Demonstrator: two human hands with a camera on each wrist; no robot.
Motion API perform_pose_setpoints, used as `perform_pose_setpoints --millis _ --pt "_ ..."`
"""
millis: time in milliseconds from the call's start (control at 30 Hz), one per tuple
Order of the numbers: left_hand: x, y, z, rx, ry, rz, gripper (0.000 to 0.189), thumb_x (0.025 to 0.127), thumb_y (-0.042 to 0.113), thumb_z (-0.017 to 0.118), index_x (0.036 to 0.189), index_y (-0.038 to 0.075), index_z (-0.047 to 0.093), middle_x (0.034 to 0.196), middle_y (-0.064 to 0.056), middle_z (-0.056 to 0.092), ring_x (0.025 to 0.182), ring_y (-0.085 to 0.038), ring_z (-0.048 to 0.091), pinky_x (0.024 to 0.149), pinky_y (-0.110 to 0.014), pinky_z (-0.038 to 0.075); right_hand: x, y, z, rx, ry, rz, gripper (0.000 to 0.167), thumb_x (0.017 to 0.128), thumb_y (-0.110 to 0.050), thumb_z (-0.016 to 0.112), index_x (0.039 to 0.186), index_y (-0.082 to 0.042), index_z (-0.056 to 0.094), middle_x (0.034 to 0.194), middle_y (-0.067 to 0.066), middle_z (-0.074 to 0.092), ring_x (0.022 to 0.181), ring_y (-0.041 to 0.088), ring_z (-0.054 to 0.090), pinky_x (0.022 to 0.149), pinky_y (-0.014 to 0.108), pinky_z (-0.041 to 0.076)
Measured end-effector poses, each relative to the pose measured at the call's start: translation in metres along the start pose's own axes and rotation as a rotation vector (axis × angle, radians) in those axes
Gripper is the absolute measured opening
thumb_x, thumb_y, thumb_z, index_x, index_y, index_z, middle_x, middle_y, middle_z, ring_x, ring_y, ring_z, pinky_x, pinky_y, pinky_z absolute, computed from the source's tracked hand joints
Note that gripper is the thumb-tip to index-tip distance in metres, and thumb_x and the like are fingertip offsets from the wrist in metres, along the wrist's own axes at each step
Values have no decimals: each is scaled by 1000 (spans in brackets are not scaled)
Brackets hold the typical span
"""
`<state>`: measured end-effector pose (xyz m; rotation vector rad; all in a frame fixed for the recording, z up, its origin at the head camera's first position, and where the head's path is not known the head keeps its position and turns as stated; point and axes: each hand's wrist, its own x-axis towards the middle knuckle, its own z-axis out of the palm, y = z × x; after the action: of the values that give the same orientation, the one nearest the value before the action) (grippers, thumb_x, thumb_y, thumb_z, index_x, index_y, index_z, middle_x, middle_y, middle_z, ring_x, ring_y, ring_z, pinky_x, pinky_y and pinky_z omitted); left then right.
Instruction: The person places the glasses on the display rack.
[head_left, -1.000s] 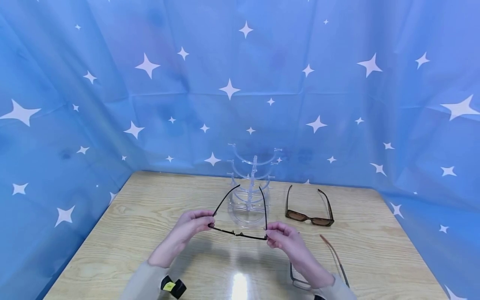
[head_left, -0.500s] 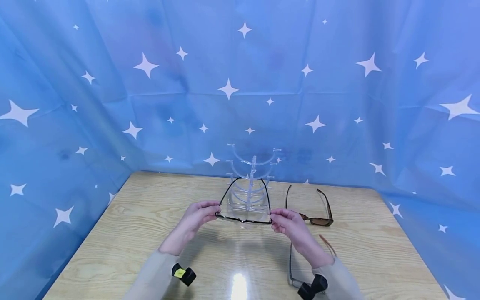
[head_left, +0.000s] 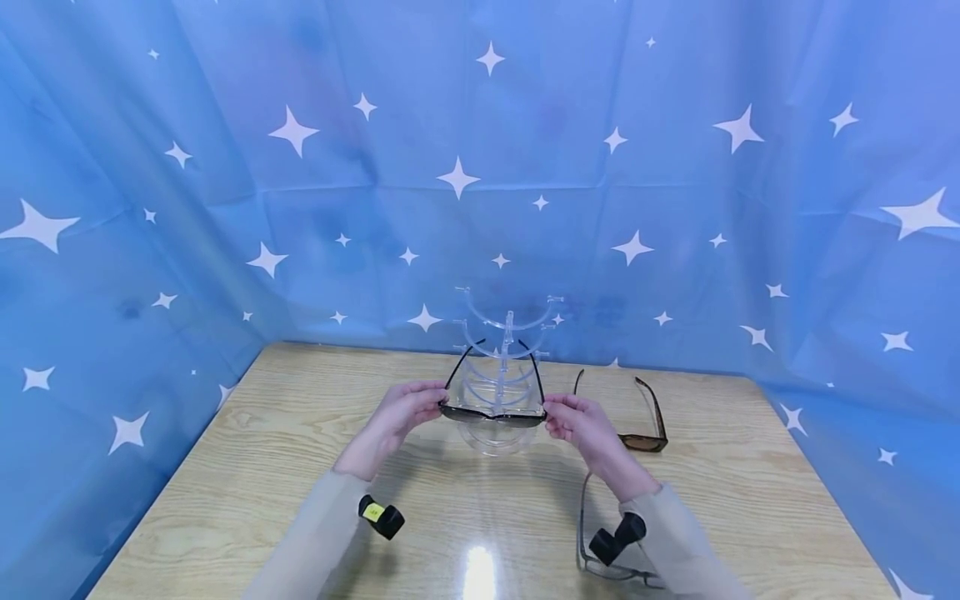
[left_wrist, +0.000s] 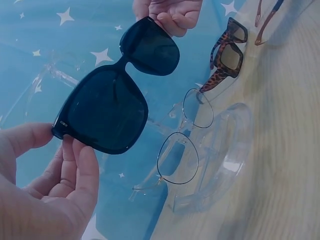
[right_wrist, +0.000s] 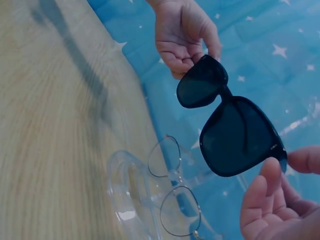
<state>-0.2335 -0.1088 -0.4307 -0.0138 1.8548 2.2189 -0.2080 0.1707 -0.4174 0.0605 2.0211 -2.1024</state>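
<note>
Left hand (head_left: pixel 401 414) pinches one corner of dark sunglasses (left_wrist: pixel 114 90), held at near side of clear stand (head_left: pixel 504 357), temples seemingly astride it; right hand (head_left: pixel 581 423) pinches the other corner, uneven push could snag a temple, tipping clear stand.

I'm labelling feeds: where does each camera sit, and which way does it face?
Head: on the head, facing forward and down at the clear stand; left hand, right hand, sleeves show.
Left wrist: on that wrist, facing the black sunglasses; both hands show.
Right wrist: on that wrist, facing them too; both hands show.
Wrist views share the wire-rimmed glasses.
</note>
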Motion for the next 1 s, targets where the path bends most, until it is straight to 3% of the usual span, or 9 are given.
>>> perform_pose_setpoints --millis 200,467,700,1000 --pt "13 5 3 -45 -5 -6 36 89 0 56 120 -18 49 85 -3 66 73 -8 61 74 -21 54 12 -8 -4 43 -11 13 27 93 -6 53 115 10 51 74 -2 57 64 7 55 62 18 49" --pt "28 9 10 -120 43 -23 35 88 -1 57 119 -16 52 77 1 65 69 -7 61 71 -19 54 30 -12 -9 70 13 31 38 95 -8 51 125 14 42 73 -3 56 64 6 55 62 17 50" --pt "37 10 15 -156 88 -42 26 88 -1 58 112 -11 57 74 2 65 68 -7 60 70 -19 54 43 -12 -12 107 54 32 32 95 -7 51 121 11 45 67 -4 54 60 5 54 60 16 49" --pt "46 7 19 -207 117 -48 36 87 -1 59 120 -14 52 73 2 66 68 -8 60 70 -19 52 52 -9 -13 140 56 44 45 95 -9 52 132 13 37 69 -4 52 60 4 52 60 16 48"
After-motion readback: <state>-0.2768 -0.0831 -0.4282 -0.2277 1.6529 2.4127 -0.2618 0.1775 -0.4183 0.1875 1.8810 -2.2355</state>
